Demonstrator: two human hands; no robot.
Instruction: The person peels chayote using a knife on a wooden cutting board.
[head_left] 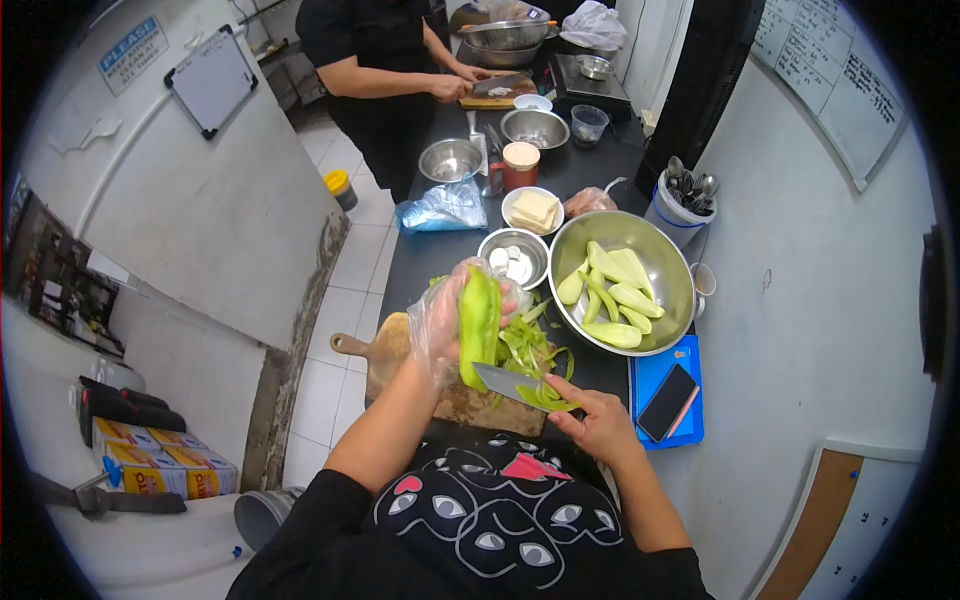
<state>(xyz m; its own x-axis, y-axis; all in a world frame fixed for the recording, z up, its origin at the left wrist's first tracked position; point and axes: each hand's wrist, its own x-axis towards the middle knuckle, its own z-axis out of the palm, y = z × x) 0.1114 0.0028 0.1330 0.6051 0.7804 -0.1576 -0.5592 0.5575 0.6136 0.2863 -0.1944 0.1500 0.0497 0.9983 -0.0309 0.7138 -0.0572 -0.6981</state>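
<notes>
Holding a long light-green vegetable [479,325] upright at the centre of the frame, your left hand [437,325], in a clear plastic glove, is wrapping its fingers around it. Your right hand [595,425], lower right of centre, is gripping a grey metal knife [505,383], fingers curled in; its blade is pointing left toward the vegetable's lower end, though I cannot tell whether they are touching. Thin green peel strips [525,348] are lying beyond the blade, over a brown wooden cutting board [388,360]. Right of centre, a large round steel bowl [677,285] is holding pale-green peeled vegetables [612,290]. At the upper centre, a person in black [360,35] is working with another knife [493,83]
</notes>
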